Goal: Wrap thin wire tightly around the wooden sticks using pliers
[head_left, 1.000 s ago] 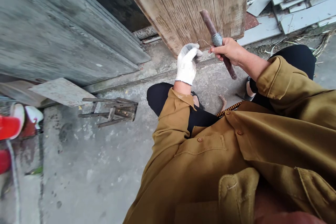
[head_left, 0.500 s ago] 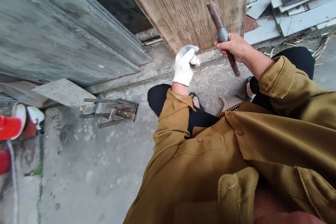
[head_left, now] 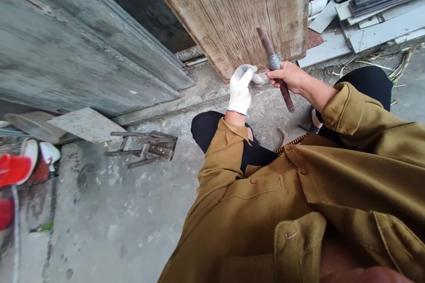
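Observation:
My right hand [head_left: 288, 77], bare, is wrapped round a brown wooden stick [head_left: 265, 40] that slants across in front of the planks. A coil of thin grey wire [head_left: 274, 62] is wound about the middle of the stick, just above my fingers. My left hand [head_left: 241, 86] wears a white knitted glove with its fingers curled together. From its fingertips a thin loop of wire [head_left: 262, 66] arches toward the stick. Both hands are close together, low before a wooden plank panel [head_left: 232, 13].
A small wooden stool [head_left: 146, 148] lies on the concrete floor at left, near a flat board [head_left: 86, 124]. Grey boards [head_left: 83, 44] lean at upper left. Stacked tiles [head_left: 381, 26] and a white pipe elbow [head_left: 318, 2] lie at upper right. A curved piece [head_left: 282, 136] lies between my feet.
My two hands have come closer together. The stick has moved down and slightly left with my right hand, while my gloved left hand has shifted right toward it.

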{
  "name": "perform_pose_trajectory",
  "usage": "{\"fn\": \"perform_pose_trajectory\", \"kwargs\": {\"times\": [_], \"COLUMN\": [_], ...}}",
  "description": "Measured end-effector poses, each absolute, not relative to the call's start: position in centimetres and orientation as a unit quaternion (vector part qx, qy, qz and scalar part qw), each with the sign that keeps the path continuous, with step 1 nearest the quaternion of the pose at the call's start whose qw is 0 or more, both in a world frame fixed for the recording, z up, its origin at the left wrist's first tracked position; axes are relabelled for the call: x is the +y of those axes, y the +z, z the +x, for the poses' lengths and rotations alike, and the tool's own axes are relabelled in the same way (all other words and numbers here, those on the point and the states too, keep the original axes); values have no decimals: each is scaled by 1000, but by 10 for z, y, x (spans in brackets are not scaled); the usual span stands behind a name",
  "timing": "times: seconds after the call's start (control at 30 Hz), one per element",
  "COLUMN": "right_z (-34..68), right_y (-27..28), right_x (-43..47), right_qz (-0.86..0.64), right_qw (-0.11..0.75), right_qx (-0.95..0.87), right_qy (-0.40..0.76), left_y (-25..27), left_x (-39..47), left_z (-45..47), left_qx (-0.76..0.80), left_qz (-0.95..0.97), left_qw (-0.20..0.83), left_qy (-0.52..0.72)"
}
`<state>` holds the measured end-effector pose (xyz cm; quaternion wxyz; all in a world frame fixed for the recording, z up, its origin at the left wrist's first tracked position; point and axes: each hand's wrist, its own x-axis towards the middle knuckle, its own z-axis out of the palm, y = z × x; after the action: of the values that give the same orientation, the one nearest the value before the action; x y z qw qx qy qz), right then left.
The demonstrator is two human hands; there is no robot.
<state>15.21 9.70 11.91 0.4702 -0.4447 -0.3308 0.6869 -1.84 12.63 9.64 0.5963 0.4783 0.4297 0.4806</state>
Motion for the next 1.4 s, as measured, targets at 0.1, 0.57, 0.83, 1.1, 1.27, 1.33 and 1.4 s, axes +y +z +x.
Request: {"fn": "perform_pose_trajectory", "kwargs": {"times": [0.1, 0.57, 0.83, 1.1, 1.27, 1.33, 1.4], "right_z": [159, 183, 183, 185, 184, 184, 184], "right_y": [122, 124, 124, 128, 126, 126, 127], "right_x": [97, 86, 88, 85, 86, 87, 87], "right_qz": [-451, -469, -457, -466, -473, -470, -464], "right_qw": [469, 436, 446, 410, 421, 413, 403], "right_qx": [-316, -329, -336, -345, -345, -350, -358], "right_qy": [690, 693, 693, 704, 693, 697, 703], "left_y": [103, 107, 105, 102, 102, 101, 100], "left_x": [128, 122, 119, 120, 118, 116, 115], "left_z": [-22, -32, -32, -34, -33, -32, -31], "left_qx": [438, 412, 395, 410, 404, 398, 392], "left_qz": [505, 524, 527, 533, 520, 516, 507], "left_qw": [575, 629, 642, 615, 641, 652, 666], "left_qy": [472, 400, 393, 412, 394, 387, 381]}}
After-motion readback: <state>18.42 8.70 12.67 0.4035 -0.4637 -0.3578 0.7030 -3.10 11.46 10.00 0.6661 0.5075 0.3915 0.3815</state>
